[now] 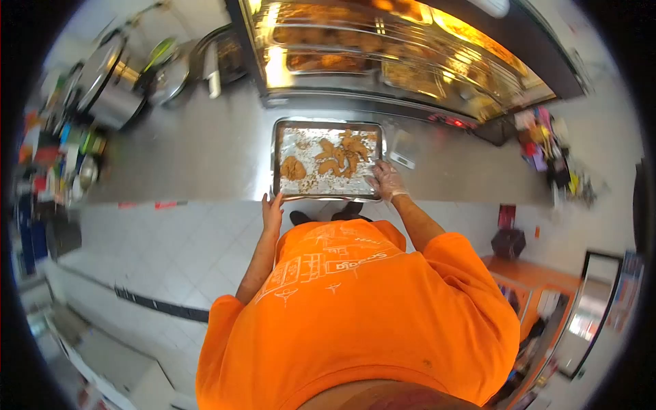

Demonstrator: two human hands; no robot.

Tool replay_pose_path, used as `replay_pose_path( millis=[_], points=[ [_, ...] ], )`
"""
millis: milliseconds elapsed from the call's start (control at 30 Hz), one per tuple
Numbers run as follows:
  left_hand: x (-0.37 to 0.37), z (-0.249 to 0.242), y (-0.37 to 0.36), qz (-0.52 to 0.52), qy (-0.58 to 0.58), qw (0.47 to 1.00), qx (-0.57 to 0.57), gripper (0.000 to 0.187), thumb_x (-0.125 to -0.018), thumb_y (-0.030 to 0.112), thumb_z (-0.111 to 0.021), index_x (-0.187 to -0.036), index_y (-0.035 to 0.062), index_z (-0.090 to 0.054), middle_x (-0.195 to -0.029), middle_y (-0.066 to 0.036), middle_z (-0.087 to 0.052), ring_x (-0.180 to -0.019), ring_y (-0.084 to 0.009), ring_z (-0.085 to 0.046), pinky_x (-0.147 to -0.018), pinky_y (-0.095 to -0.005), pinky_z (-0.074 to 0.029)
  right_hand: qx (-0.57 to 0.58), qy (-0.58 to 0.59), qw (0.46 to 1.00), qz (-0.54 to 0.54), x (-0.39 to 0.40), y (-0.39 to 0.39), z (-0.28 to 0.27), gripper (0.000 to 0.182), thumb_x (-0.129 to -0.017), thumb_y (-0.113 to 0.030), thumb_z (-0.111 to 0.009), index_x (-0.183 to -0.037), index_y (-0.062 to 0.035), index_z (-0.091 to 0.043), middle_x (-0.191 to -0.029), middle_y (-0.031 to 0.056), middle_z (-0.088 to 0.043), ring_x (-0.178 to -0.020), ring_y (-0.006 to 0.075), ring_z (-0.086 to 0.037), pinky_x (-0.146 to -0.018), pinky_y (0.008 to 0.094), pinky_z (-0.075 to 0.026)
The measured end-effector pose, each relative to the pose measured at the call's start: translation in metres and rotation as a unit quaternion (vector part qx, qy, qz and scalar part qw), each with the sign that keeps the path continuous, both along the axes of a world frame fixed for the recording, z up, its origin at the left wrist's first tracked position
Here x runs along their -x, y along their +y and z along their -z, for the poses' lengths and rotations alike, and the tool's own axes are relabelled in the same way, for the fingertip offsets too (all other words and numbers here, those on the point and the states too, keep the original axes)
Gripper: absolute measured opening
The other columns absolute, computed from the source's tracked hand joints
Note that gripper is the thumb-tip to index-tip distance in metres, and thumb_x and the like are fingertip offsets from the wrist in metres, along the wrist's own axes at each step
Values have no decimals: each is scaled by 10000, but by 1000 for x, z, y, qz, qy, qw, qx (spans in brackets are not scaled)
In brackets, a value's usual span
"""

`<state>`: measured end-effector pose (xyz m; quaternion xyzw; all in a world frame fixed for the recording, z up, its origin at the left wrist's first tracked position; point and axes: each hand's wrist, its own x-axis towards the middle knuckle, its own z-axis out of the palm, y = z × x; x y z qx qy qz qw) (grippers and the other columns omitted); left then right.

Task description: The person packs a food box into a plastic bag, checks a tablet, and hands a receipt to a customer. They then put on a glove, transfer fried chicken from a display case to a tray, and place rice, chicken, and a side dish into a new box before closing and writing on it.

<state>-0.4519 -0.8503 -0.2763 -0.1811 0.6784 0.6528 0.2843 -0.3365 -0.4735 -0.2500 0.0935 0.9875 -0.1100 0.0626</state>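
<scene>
A rectangular metal tray lies at the front edge of the steel counter, with browned fried pieces on its right part and another piece at its lower left, among crumbs. My left hand, bare, touches the tray's near left corner, fingers pointing up. At the near right side, my right hand wears a clear glove and rests with its fingers spread at the tray's rim. Whether the left fingers grip the rim is too small to tell.
Behind the tray stands a lit glass display case with trays of food. A small white scale is right of the tray. A large metal pot, a pan and a knife are at the left. Colourful packets sit far right.
</scene>
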Motion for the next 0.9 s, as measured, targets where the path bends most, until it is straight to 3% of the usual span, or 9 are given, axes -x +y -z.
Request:
replay_pose_path(
  millis=[133, 233, 267, 367, 533, 600, 733, 833, 900],
  points=[
    [21, -21, 0, 23, -55, 998, 2, 880, -871, 447, -651, -1495, 36, -187, -1346, -194, -475, -1183, -282, -510, -965, -397, -390, -32, 126, 983, 130, 6, -23, -56, 305, -885, -308, -617, -1105, -97, -622, -1256, 148, -530, -1165, 358, -505, -964, 456, -438],
    [35, -9, -14, -5, 29, 998, 58, 858, -869, 441, -652, -1490, 46, -210, -1378, -199, -430, -1244, -281, -445, -1018, -382, -347, -22, 133, 969, 206, 37, -22, -73, 265, -880, -302, -616, -1056, -104, -622, -1168, 145, -576, -1065, 364, -554, -889, 467, -457],
    [36, -17, -16, -18, 51, 998, 41, 836, -872, 432, -651, -1480, 46, -227, -1385, -198, -407, -1266, -280, -408, -1054, -383, -309, 35, 183, 973, 139, 46, -13, -56, 264, -872, -303, -618, -1028, -90, -615, -1120, 147, -598, -991, 372, -572, -828, 472, -461],
    [47, -29, -7, -77, 82, 992, 52, 751, -883, 414, -645, -1431, 30, -304, -1332, -186, -443, -1215, -271, -429, -1039, -386, -326, 153, -34, 987, -40, 102, -59, -107, 337, -858, -294, -633, -1100, -61, -604, -1133, 170, -592, -1051, 360, -572, -880, 448, -466],
    [100, -50, 13, -102, 313, 943, 42, 574, -912, 285, -646, -1370, 22, -420, -1337, -159, -485, -1233, -268, -453, -1032, -372, -349, 178, -117, 971, -105, 165, -170, -90, 599, -821, -259, -688, -1370, -163, -468, -1214, 235, -536, -1167, 369, -546, -984, 423, -463],
    [133, -136, 43, -57, 420, 903, 67, 549, -901, 256, -660, -1340, 1, -453, -1341, -149, -499, -1261, -267, -450, -1045, -374, -342, 104, -124, 980, -116, 174, -191, -55, 624, -791, -188, -713, -1365, -190, -468, -1274, 242, -486, -1158, 391, -545, -982, 423, -469],
    [204, -234, 95, -5, 532, 847, 23, 649, -833, 127, -692, -1386, -6, -379, -1352, -182, -466, -1273, -274, -443, -1038, -391, -366, 197, -62, 978, -25, 170, -187, -28, 694, -740, -141, -743, -1365, -161, -441, -1225, 189, -538, -1091, 324, -593, -902, 384, -520],
    [233, -234, 125, -57, 531, 843, 65, 784, -770, 90, -721, -1424, 2, -299, -1335, -202, -455, -1283, -298, -432, -1045, -402, -369, 604, -93, 786, 87, 160, -159, -25, 704, -723, -189, -792, -1330, -109, -445, -1135, 127, -595, -1019, 251, -608, -825, 352, -545],
    [224, -226, 143, -80, 556, 827, -28, 815, -768, 111, -737, -1431, 14, -272, -1380, -214, -380, -1240, -306, -457, -1021, -409, -384, 640, -39, 758, 124, 150, -154, -60, 671, -718, -83, -796, -1293, -105, -450, -969, 98, -624, -831, 180, -617, -678, 301, -555]
  ],
)
